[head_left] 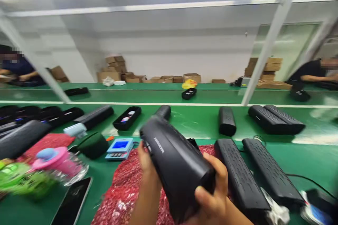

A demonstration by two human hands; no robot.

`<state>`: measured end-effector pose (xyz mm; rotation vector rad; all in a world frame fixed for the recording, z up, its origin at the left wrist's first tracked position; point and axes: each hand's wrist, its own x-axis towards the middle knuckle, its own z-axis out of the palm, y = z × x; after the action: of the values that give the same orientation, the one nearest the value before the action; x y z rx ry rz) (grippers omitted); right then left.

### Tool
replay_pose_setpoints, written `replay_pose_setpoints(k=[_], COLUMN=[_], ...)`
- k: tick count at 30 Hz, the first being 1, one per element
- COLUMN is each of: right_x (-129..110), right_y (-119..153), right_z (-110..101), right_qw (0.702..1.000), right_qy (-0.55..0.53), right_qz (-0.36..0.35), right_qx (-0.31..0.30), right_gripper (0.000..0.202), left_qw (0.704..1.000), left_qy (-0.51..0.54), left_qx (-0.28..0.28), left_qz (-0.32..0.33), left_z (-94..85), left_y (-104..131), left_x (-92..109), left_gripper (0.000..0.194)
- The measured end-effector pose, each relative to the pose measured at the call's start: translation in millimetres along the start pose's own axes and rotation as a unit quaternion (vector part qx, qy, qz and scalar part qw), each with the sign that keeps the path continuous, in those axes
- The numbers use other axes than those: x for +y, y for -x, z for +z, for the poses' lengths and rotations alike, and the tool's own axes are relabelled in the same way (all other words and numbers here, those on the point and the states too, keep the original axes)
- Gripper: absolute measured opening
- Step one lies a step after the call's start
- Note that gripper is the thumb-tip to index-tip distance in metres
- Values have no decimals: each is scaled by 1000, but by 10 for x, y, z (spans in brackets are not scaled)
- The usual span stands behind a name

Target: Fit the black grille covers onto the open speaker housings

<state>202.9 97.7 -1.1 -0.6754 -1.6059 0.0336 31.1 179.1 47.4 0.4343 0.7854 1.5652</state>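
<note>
A long black plastic casing (176, 161) with pale lettering on its side is held up at a tilt in front of me. My left hand (145, 158) is closed around its far left end, most of its fingers hidden behind it. Around the near right end, my right hand (215, 188) is closed, thumb and fingers on opposite sides. Beneath both hands lies red bubble wrap (120, 190). A blue device with a lit display (120, 148) sits just beyond the wrap, left of my left hand. Two ribbed black casings (239, 174) lie right of my right hand.
A phone (72, 202), a pink-lidded clear cup (62, 165) and a green bag (22, 175) are at left. More black casings (128, 117) line the green bench behind. Cardboard boxes (116, 66) stand by the wall. Two people work at the far sides.
</note>
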Motion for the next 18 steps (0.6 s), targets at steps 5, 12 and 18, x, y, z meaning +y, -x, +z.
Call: replay_pose_setpoints(k=[5,12,18], right_x=[145,-19,-352], right_y=[263,641,658], right_z=[-67,-35,170], right_qw=[977,870,768], right_qy=[52,-168,-215], right_qz=[-137,169,403], right_qx=[-156,-431,-449], right_gripper=[65,112,121], left_qw=[975,982,990], left_qy=[100,162,111], left_qx=[-117,-79,-60], left_qz=[-162,-57,-61], left_z=[-322,-1300,-1574], left_y=[359,804,1059], left_x=[-172,-349,-473], left_gripper=[60,40,33])
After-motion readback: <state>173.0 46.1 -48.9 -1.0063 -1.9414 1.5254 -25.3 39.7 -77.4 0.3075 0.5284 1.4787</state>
